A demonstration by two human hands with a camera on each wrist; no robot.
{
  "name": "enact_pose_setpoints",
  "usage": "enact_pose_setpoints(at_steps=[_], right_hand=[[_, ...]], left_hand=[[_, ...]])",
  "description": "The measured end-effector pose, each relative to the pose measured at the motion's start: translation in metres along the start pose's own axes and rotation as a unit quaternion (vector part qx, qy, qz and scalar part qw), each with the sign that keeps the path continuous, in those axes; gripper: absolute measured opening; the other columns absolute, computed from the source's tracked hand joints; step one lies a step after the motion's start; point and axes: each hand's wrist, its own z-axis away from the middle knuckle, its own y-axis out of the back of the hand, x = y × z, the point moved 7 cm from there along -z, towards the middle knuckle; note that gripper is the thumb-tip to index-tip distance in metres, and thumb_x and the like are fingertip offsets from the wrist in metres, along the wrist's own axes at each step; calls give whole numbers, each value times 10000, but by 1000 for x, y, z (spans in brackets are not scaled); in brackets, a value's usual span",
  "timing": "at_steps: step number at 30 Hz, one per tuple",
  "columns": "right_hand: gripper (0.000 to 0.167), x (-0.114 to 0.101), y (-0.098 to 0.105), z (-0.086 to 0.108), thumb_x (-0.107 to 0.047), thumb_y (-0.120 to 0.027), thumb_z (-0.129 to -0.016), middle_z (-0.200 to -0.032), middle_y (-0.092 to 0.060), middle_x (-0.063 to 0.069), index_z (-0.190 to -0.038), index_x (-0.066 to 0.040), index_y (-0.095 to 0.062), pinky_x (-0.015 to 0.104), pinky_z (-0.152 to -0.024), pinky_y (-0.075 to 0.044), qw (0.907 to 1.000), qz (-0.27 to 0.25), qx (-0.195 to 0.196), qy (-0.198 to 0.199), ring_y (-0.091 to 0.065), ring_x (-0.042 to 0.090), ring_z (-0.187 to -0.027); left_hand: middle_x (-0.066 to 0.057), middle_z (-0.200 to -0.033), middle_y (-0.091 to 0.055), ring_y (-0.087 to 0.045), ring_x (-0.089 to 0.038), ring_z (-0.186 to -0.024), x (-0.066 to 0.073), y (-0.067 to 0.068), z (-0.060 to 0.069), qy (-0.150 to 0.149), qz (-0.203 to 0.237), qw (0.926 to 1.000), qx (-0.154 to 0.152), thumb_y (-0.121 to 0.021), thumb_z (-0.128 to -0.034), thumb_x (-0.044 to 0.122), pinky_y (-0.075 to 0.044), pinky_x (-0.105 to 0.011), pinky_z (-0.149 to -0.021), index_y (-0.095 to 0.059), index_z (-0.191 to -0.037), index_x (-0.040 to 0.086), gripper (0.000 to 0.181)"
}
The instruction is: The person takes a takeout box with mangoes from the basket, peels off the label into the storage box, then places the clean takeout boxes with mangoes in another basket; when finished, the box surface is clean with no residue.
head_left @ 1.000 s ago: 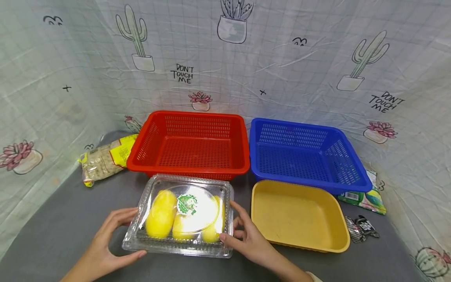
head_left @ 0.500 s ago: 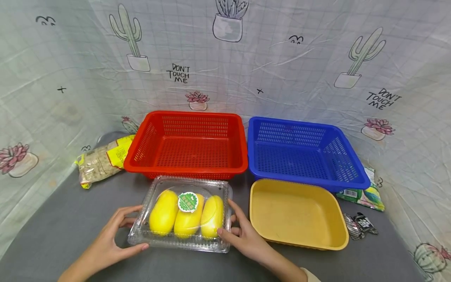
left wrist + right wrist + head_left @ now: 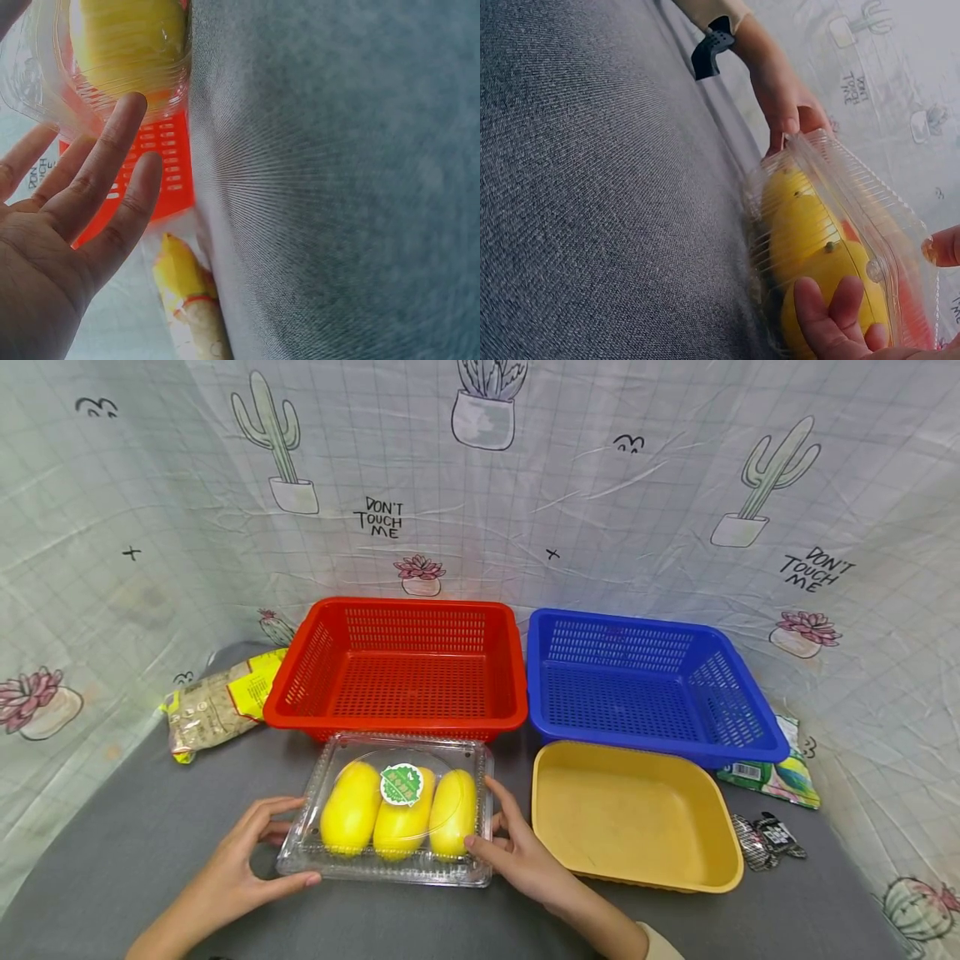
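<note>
A clear plastic clamshell box [image 3: 465,756] with a green and white round label [image 3: 402,784] lies low over the grey table, close in front of the red basket. Three yellow mango-like fruits [image 3: 350,807] show inside; a small stem nub is visible in the right wrist view. At the box's left side, my left hand [image 3: 251,852] has its thumb near the front corner. Its fingers [image 3: 112,150] look straight and spread in the left wrist view. My right hand [image 3: 525,856] holds the right side, thumb on the front right part, other fingers [image 3: 829,315] bent against the side wall.
Behind the box stands a red basket [image 3: 396,722]; right of it are a blue basket [image 3: 660,743] and a yellow tray [image 3: 637,872]. A yellow-ended bag [image 3: 213,710] lies left, a green packet [image 3: 787,777] and small black wrappers [image 3: 767,842] right. Patterned cloth hangs behind.
The box has come down and levelled from a tilted, raised position, its front edge now farther from me. The glare on its lid has gone. Both hands have stayed beside it.
</note>
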Motion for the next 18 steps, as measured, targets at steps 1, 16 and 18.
enact_pose_setpoints(at_steps=[1, 16, 18], right_hand=[[824, 0, 0, 0, -200, -628, -948, -940, -307, 76, -1556, -138, -77, 193, -612, -399, 10000, -26, -16, 4, -503, 85, -677], [886, -2, 1, 5, -210, -685, -920, -1068, -356, 120, -1555, -129, -72, 222, -657, -464, 9993, -247, -242, -136, -536, 108, -729], [875, -3, 2, 7, -217, -679, -924, -1100, -356, 131, -1553, -119, -79, 227, -676, -475, 9992, -215, -302, -152, -553, 121, -744]], left_hand=[[52, -1258, -503, -610, 35, -957, 1, 0, 0, -9, -15, 10000, -2, -953, -544, 94, -442, -61, -815, -541, -1305, 50, 866], [21, -1246, -547, -518, 41, -1074, 1, 4, 1, -156, -375, 9992, 15, -949, -558, 124, -398, -75, -850, -542, -1334, 105, 876], [26, -1240, -550, -496, 38, -1099, 1, 5, 1, -37, -445, 9990, -16, -931, -594, 122, -386, -74, -864, -534, -1348, 120, 852]])
